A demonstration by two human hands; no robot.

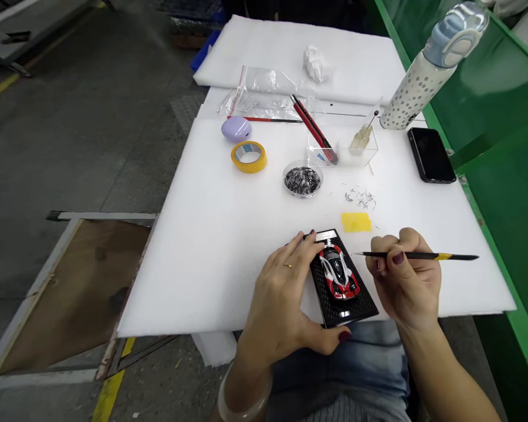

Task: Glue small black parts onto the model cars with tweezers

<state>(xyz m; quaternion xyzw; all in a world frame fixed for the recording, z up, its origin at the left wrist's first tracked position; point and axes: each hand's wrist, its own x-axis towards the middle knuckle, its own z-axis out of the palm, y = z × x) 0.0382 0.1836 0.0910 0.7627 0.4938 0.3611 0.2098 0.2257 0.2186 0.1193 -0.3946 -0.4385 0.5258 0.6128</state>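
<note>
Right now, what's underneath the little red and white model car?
The red and white model car sits on a black textured rectangular base, steadied by the left hand. Beneath the base lies white foam sheet; the car's underside is hidden.

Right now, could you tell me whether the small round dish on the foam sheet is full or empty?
Partly full: the small round dish holds a dark, glinting heap of tiny metal pieces covering its bottom. It stands upright, with no lid visible.

On the white foam sheet (211,234) ahead of me lie a roll of yellow tape (249,156), a lilac case (236,129) just behind it, and a round dish (303,179) of dark bits, maybe tiny pins. My black phone (431,155) lies near a dotted bottle (426,73); a yellow pad (356,221) sits by scattered pins (361,199).
</note>
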